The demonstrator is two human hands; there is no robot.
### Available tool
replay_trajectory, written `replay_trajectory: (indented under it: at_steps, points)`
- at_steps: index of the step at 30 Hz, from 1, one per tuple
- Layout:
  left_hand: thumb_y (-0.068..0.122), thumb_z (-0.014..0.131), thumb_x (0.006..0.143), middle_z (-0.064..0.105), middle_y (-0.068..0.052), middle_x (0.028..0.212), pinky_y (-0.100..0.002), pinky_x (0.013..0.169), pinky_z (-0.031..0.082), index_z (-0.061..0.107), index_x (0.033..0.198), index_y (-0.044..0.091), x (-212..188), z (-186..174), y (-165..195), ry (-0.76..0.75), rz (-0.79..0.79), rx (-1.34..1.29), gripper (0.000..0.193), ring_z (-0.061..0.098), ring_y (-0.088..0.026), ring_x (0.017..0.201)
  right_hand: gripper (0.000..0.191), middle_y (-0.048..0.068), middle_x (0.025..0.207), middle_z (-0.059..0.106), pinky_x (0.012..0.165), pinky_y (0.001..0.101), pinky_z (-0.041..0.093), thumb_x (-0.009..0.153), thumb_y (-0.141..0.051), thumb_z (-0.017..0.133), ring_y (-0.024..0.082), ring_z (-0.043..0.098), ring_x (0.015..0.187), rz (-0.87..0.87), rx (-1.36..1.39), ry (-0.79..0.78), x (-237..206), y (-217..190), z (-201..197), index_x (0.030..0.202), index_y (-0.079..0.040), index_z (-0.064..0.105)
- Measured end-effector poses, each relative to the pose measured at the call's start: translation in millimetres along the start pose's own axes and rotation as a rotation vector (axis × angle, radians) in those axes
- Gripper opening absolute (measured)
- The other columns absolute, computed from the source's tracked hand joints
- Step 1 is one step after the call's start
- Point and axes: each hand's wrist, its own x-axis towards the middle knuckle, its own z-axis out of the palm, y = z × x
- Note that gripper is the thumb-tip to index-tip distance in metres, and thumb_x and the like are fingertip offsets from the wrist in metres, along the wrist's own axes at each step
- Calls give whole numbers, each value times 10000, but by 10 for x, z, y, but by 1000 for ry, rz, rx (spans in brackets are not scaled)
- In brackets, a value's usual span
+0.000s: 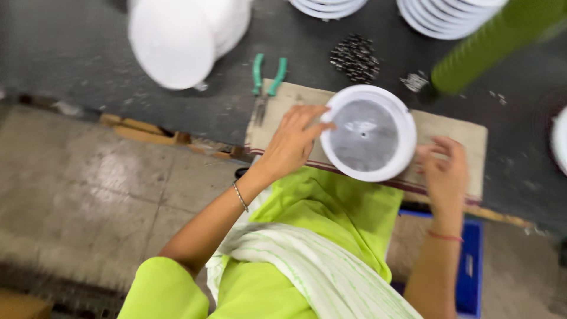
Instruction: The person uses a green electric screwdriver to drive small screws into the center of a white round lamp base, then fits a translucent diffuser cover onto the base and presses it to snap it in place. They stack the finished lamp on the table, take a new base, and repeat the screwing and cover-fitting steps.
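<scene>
The left hand (292,142) pinches the left rim of a round white housing (369,133) with a grey metal inside, tilting its open face up toward the camera, probably so the inside can be seen. The right hand (444,171) curls beside its right edge; whether those fingers actually grip the rim cannot be told through the blur. The housing sits in the centre of the frame, over a cloth pad (455,133) on the dark bench (88,53). Green-handled pliers (267,80) and a heap of small dark parts (355,57) lie just above, within easy reach; stacks of white rings (440,15) fill the upper right.
</scene>
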Motion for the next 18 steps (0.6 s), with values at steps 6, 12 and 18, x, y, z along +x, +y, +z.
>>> replay_trajectory:
  at_steps: [6,12,18]
  points:
    - [70,780,883,487,-218,1420,-521,1067,393,532,1392,33,-7,-659,-813,386,-487,503,567,488,-432,1279,188,78,896,681,597,242,444,1055,-145,687,101,570,692,121,-166,-177,-118,-316,-130,1207,-35,684]
    - [58,786,642,399,-357,1448,-565,1047,334,443,1452,-34,-9,-789,-1381,288,-566,696,884,411,-542,1285,281,46,803,736,578,281,504,897,-219,729,103,609,647,175,-237,-579,-349,-741,326,1158,-114,731]
    - [-107,594,923,464,-254,1576,-480,1261,371,359,1583,-16,-26,-894,-1735,436,-451,598,706,475,-434,1465,287,42,812,746,632,292,537,906,-242,704,124,647,661,80,-276,-648,-375,-1009,523,1172,-137,721]
